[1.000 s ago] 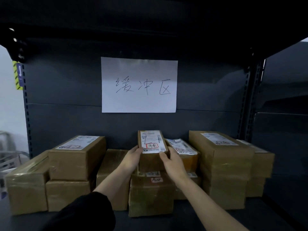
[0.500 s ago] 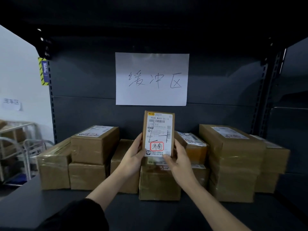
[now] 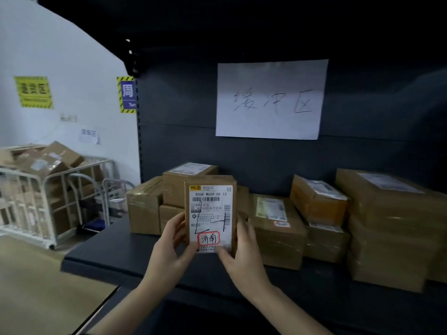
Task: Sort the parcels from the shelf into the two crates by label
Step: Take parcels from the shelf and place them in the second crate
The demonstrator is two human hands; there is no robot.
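Head view: a small parcel (image 3: 210,215) is gripped upright by both hands, left hand (image 3: 169,250) and right hand (image 3: 244,252), above the shelf (image 3: 116,257) edge. Its red-boxed label (image 3: 208,238) should be read before a crate is chosen.

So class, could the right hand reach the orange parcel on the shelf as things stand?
Probably not yet: the right hand and left hand both hold the labelled parcel. Otherwise the path to the orange parcel looks open.

My dark shelf (image 3: 116,257) carries brown parcels (image 3: 278,228) stacked along its back, from the left edge rightward.
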